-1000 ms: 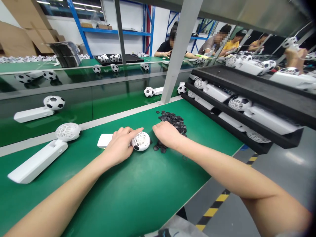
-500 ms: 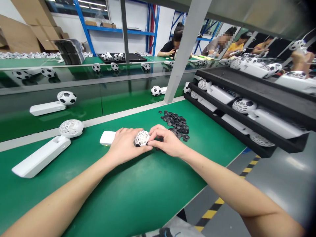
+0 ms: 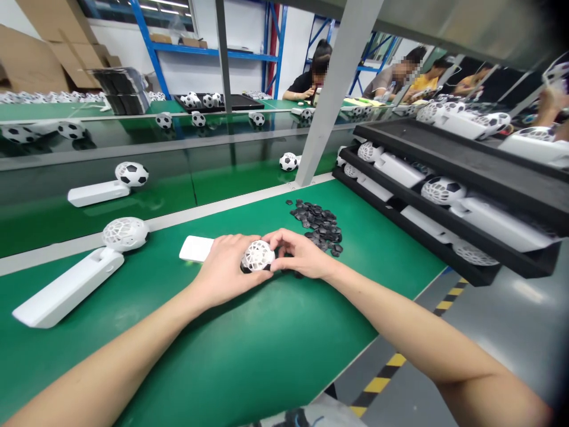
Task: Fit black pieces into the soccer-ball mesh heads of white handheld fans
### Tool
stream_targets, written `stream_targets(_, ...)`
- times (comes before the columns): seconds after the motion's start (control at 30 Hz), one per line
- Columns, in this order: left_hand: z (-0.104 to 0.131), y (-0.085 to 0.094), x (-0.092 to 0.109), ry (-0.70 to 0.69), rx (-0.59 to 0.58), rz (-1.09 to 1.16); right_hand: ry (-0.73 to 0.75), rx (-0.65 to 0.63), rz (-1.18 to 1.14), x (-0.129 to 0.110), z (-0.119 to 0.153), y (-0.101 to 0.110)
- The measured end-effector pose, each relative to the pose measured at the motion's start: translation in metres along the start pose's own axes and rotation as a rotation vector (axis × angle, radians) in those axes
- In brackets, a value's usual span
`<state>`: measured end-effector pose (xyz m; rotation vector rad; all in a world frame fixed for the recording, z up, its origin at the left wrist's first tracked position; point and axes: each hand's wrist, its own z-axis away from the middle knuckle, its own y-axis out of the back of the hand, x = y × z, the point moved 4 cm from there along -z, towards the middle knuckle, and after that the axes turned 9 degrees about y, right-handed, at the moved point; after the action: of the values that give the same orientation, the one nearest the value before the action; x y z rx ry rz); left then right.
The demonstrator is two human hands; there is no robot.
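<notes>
A white lattice ball (image 3: 259, 255) with some black patches is gripped by my left hand (image 3: 226, 265), whose fingers wrap its far side and thumb its near side. The ball's white handle (image 3: 196, 249) sticks out left from under that hand. My right hand (image 3: 299, 254) is closed at the ball's right side, fingertips touching it; whether a small piece is between them is hidden. Beyond my right hand lies a pile of black pieces (image 3: 322, 224). Another white ball (image 3: 125, 233) with a long handle (image 3: 69, 287) rests on the green table (image 3: 249, 356) at the left.
Stacked black trays (image 3: 444, 222) with white units stand at the right. A grey post (image 3: 331, 95) rises behind the black pieces. The green conveyor (image 3: 222, 184) beyond the table carries football-patterned units (image 3: 132, 174). Several people (image 3: 306, 89) sit at the far side.
The held ball has turned slightly, showing more white lattice, and my right hand has shifted a little to the right. Nearer units on the conveyor moved right; those on the farther strip moved left.
</notes>
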<state>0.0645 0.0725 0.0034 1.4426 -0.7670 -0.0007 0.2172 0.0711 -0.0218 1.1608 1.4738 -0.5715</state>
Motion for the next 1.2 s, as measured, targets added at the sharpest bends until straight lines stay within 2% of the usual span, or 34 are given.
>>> stream_targets(0.17, 0.0, 0.001, 0.0, 0.015, -0.022, 0.009, 0.005, 0.012, 0.081, 0.002, -0.001, 0.002)
stream_targets(0.5, -0.004, -0.002, 0.004, 0.054, 0.029, -0.007, 0.028, 0.025, 0.294, -0.015, 0.003, -0.003)
stream_targets(0.77, -0.005, -0.002, 0.001, -0.003, 0.026, 0.006, -0.019, 0.017, 0.374, -0.022, 0.002, -0.004)
stream_targets(0.83, -0.004, 0.001, -0.003, -0.045, -0.008, 0.005, -0.047, -0.001, 0.364, -0.02, 0.002, 0.0)
stream_targets(0.9, -0.004, 0.005, -0.007, -0.105, -0.105, 0.0, -0.062, -0.021, 0.405, -0.019, 0.002, 0.005)
stream_targets(0.97, -0.002, 0.008, -0.012, -0.116, -0.185, -0.038, -0.009, -0.061, 0.541, -0.022, 0.0, 0.01)
stream_targets(1.0, -0.001, 0.008, -0.015, -0.092, -0.189, -0.068, 0.034, -0.095, 0.627, -0.024, 0.0, 0.011)
stream_targets(1.07, 0.002, 0.007, -0.017, -0.008, -0.124, -0.114, 0.093, -0.191, 0.781, -0.026, -0.001, 0.009)
stream_targets(1.13, 0.004, 0.003, -0.015, 0.066, -0.012, -0.12, 0.108, -0.282, 0.895, -0.023, 0.0, 0.004)
stream_targets(1.2, 0.006, -0.001, -0.011, 0.093, 0.052, -0.105, 0.124, -0.356, 1.016, -0.019, 0.002, -0.003)
